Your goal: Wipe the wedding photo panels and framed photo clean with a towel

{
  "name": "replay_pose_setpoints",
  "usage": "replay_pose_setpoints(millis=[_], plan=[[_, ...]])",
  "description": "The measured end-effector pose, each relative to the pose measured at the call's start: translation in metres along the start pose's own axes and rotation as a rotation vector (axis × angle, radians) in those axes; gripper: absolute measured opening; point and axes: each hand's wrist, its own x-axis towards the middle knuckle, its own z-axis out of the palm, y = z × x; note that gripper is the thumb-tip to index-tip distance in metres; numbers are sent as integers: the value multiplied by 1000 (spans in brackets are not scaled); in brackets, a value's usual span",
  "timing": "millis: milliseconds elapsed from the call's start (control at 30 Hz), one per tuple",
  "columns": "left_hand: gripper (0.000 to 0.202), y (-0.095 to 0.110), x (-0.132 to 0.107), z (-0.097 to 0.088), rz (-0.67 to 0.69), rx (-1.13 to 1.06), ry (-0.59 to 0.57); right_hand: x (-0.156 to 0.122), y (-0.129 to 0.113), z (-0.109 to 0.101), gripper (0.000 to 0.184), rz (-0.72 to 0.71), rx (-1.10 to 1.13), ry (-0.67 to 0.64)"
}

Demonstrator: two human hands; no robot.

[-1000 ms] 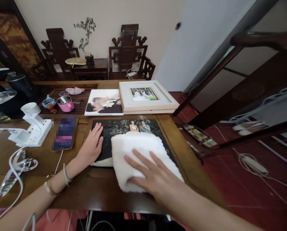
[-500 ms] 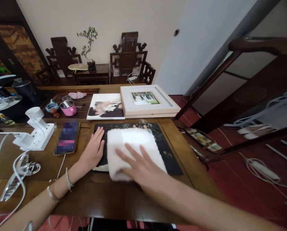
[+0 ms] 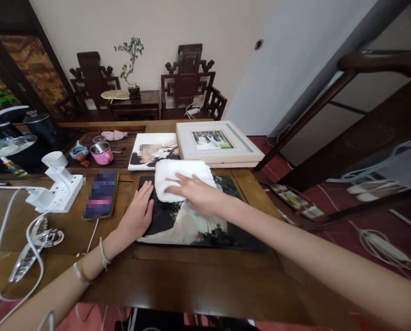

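A large dark photo print (image 3: 198, 227) lies flat on the wooden table (image 3: 191, 280). My left hand (image 3: 138, 216) rests open on its left edge, fingers stretched flat. A folded white towel (image 3: 178, 177) lies over the far part of the print. My right hand (image 3: 196, 193) presses flat on the towel, fingers spread. The print's near half, with a white dress in it, is uncovered.
Beyond the print lie a second photo (image 3: 153, 151) and a white framed picture (image 3: 217, 142). A phone (image 3: 101, 195) on a cable, a white power strip (image 3: 55, 191), a pink pot (image 3: 102, 154) and a kettle (image 3: 45, 126) sit at the left. Carved chairs (image 3: 188, 82) stand behind. Red floor drops off at the right.
My right hand has slid the towel away from me, from the print's near edge to its far edge, uncovering the near half. My left hand has stayed on the print's left edge.
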Motion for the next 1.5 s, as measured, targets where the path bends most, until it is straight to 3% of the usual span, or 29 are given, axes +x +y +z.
replay_pose_setpoints(millis=[67,167,333,433,533,633,700,800,933,1000,1100,1200,1333,1400,1500], plan=[[48,0,0,0,4,-4,-1,-8,-11,2,86,13,-2,-21],[48,0,0,1,1,5,-8,-41,-42,17,82,-23,24,-48],[47,3,1,1,-13,4,-5,-94,-80,46,50,-127,90,-20],[47,3,1,0,-13,4,-12,-87,-74,39,62,-103,88,-67],[48,1,1,0,-6,-3,-24,-53,-48,23,82,-50,33,-53],[48,0,1,0,-1,-16,-20,-19,-19,15,83,-38,-54,30],[48,0,1,1,-8,-21,-12,-10,-13,19,79,-28,-110,70],[49,0,1,1,-23,-13,-28,-25,-31,36,66,-21,-135,95],[48,1,1,0,-8,-3,-29,-71,-78,65,23,-81,-66,194],[48,1,1,1,0,-4,-17,-87,-89,71,17,-123,-30,219],[48,0,1,1,1,2,-8,-85,-76,61,39,-128,-4,102],[48,0,1,1,0,10,-15,-60,-35,37,76,-95,-28,5],[48,0,1,-1,7,6,-25,-26,12,14,80,-48,-29,33],[47,-1,1,-1,14,4,-25,-25,15,11,79,-26,-25,48],[48,-1,1,0,11,8,-18,-46,-10,19,81,-23,4,8]])
